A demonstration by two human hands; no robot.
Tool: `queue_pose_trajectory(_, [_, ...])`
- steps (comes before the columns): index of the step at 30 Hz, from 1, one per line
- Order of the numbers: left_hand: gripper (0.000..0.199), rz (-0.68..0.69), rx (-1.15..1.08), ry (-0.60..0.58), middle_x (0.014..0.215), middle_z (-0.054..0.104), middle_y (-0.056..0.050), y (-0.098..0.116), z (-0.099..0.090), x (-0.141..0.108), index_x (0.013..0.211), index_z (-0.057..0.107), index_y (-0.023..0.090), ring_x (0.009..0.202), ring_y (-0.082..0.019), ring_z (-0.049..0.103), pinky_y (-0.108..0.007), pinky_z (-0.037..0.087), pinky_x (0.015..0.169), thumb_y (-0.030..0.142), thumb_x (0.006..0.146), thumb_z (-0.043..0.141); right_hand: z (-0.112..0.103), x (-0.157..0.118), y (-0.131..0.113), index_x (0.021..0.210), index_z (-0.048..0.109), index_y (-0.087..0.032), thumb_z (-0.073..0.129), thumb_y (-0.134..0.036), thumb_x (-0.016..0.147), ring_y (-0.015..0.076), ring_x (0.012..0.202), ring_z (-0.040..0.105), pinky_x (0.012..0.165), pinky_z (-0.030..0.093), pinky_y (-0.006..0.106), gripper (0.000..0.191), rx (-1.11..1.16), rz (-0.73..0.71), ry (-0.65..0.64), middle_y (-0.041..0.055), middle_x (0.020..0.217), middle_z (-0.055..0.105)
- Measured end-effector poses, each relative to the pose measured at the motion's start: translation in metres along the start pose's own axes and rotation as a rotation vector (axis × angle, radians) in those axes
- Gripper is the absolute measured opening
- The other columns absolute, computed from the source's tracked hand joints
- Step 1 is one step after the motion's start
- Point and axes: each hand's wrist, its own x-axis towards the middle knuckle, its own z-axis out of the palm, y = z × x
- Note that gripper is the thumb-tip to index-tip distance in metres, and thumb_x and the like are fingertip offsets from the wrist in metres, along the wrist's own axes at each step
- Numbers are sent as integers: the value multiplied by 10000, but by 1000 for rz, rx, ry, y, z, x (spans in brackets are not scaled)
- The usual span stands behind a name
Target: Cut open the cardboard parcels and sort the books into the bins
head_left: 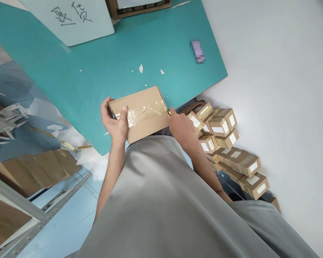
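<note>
A brown cardboard box (144, 123) with shiny clear tape along its top is held at the near edge of the green table (110, 68). My left hand (115, 120) grips the box's left end, thumb on the taped face and fingers around the far side. At the opposite end, my right hand (181, 127) is closed around a box cutter (169, 112). Only its small yellow-and-black front part shows, touching or very close to the box's right edge; the rest is hidden in the fist.
White paper scraps (141, 68) lie on the table, with a blurred purple item (197, 52) near its right corner. A white sign (78, 21) stands at the back. Stacked small cartons (226, 125) fill the floor at right; a metal rack (40, 215) stands at lower left.
</note>
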Motion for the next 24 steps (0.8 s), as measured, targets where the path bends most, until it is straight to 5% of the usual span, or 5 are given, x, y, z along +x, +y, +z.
queue_pose_trajectory(7, [706, -47, -82, 31, 1474, 610, -114, -6, -1, -1, 1485, 511, 265, 1357, -273, 620, -433, 484, 1191, 576, 899, 752, -3, -25, 27, 1634, 377, -138, 342, -295, 1123, 339, 967, 759, 832, 533, 402, 536, -68, -100, -135, 188, 1049, 782])
queue_pose_trajectory(11, [802, -78, -86, 34, 1527, 590, -127, -7, -8, -1, 1526, 495, 266, 1432, -290, 576, -437, 454, 1224, 651, 872, 755, -25, -12, 55, 1632, 385, -176, 313, -426, 1138, 354, 984, 756, 848, 528, 409, 558, 65, -99, -19, 168, 1091, 793])
queue_pose_trajectory(14, [827, -130, -52, 64, 1530, 598, -131, -18, -29, 3, 1522, 512, 265, 1450, -299, 561, -447, 447, 1230, 674, 848, 763, -11, 49, 81, 1456, 558, -164, 302, -485, 1140, 296, 869, 767, 843, 544, 388, 518, 340, -87, 70, 154, 1084, 802])
queue_pose_trajectory(19, [652, -358, 185, 212, 1214, 744, -118, -50, -82, 3, 1211, 684, 182, 1158, -283, 700, -426, 565, 1044, 709, 829, 709, 51, 193, 80, 1186, 637, -157, 401, -470, 1133, 168, 729, 739, 655, 554, 263, 395, 851, -164, -154, 111, 1038, 794])
queue_pose_trajectory(24, [519, -622, 414, 406, 674, 609, -20, -55, -104, -18, 695, 576, 208, 698, -178, 579, -286, 499, 638, 697, 859, 636, 73, 240, 35, 1190, 680, -136, 556, -495, 1092, 193, 922, 722, 803, 607, 321, 392, 857, -337, -423, 87, 1072, 770])
